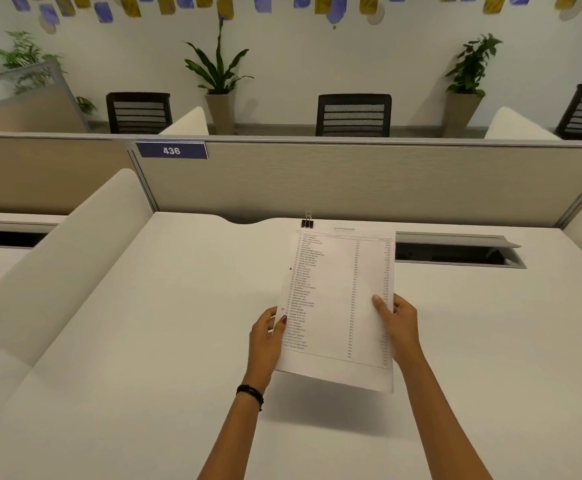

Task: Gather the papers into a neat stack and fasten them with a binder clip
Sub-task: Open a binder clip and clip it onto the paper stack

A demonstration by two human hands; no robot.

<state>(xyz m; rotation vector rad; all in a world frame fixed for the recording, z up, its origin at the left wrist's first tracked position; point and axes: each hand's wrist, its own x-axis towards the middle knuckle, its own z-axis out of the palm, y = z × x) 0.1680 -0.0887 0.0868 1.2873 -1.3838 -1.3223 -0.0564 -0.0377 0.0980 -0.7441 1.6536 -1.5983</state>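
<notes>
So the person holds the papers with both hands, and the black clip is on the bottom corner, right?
Not quite. The head view shows the black clip on the top left corner of the papers, not the bottom. The rest is right: the left hand and the right hand both hold the papers.

The papers [340, 299] are held above the surface [165, 341], the left hand [265, 336] at their lower left edge and the right hand [400, 327] at their lower right. The clip [307, 222] sits on their far left corner. Behind stands a partition [352, 181], with chairs [353, 114] and plants [218, 71] beyond it.
</notes>
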